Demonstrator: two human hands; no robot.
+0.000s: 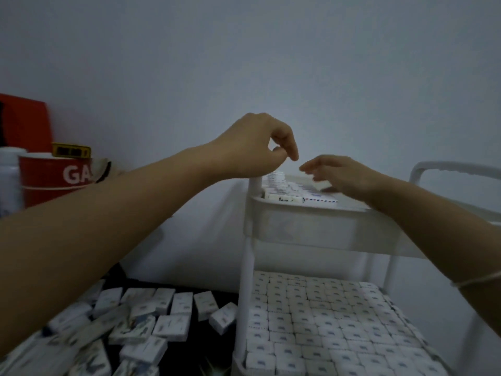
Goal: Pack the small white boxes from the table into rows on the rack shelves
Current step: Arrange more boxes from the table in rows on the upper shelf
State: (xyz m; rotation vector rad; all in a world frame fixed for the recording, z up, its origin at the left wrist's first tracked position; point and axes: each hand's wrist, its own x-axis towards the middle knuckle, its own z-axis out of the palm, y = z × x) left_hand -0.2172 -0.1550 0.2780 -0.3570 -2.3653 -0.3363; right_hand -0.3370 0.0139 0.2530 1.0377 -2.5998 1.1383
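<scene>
Reaching both hands over the rack's (245, 280) top shelf (311, 229).
Loose small white boxes (173, 324) lay on table (217, 295) at left; left hand (254, 147) curled, thumb against fingers, nothing seen in it; right hand (344, 175) nearly flat over shelved boxes (282, 198), grip unclear; lower shelf (235, 360) packed in rows.

Left forearm (108, 226): bare from wrist to frame edge.
Right forearm (423, 221): bare likewise.
Bracelet (476, 280): thin, pale silvery band around right forearm, above wrist.
Left hand (254, 142), right hand (341, 172): bare.
</scene>
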